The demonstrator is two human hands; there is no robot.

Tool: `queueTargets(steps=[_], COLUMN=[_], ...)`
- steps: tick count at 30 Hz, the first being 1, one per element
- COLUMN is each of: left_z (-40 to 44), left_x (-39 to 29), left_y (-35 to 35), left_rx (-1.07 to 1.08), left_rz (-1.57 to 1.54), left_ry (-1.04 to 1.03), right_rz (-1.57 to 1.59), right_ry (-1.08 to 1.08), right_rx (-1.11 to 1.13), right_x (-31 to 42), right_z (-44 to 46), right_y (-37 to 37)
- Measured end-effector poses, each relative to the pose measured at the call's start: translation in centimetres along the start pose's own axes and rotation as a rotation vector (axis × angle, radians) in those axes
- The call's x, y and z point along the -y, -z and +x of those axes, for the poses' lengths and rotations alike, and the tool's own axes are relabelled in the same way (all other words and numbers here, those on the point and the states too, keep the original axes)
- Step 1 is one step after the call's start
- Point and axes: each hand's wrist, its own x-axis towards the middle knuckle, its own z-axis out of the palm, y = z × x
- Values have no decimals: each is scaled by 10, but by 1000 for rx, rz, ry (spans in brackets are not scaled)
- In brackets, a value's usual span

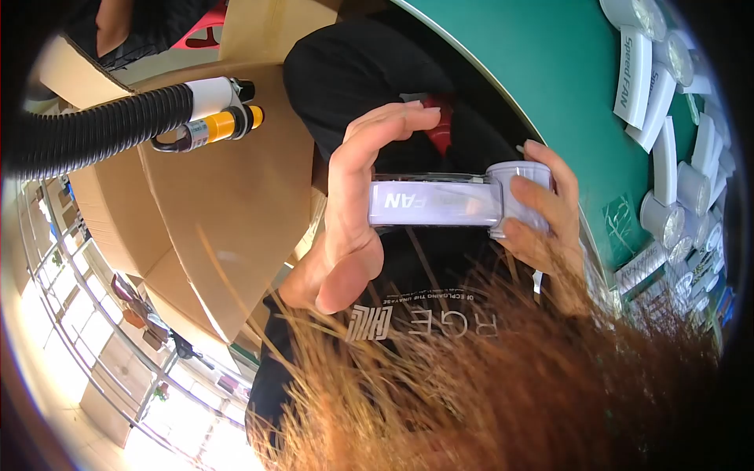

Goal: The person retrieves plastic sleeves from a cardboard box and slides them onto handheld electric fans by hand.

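A pale lilac handheld fan [440, 204] lies crosswise before my body, with part of the word "FAN" on its handle. Clear plastic seems to cover the handle. My right hand [550, 208] wraps its fingers round the fan's round head at the right end. At the other end, the palm side of my left hand [353, 188] meets the handle's tip; its fingers stretch out above and its thumb sticks out below, not closed round the fan. Whether the palm presses on the tip, I cannot tell.
Many similar fans [635, 78] lie heaped on the green table [510, 47] at right. Cardboard boxes [228, 180] stand at left. A black corrugated hose [102, 129] with a yellow sensor [222, 125] reaches in from the left. Another person's arm [114, 23] shows at top left.
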Motion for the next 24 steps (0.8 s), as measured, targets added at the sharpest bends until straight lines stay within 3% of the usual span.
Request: queueTargets(steps=[5,15,18,20,22,24], left_z=[3,1,-3,-3,9,9], left_x=[2,1,-5,-17,-33,-35], left_y=[2,-1,-4,-3,5,-1], left_rx=[30,59,50,163,418,407], left_rz=[43,39,25,77,188,213], left_ry=[-109,-104,51,270,559,524], right_rz=[-137,-282,-318,-279,-217,-151], right_ry=[140,260,287,265,211,155], right_rx=[-70,-142,-150,-95,-15,67], right_x=[1,-5,-7,-7,-5,-4], right_z=[-3,-10,-6,-6,-10,-15], right_y=[-2,-7,-6,-3,1,5])
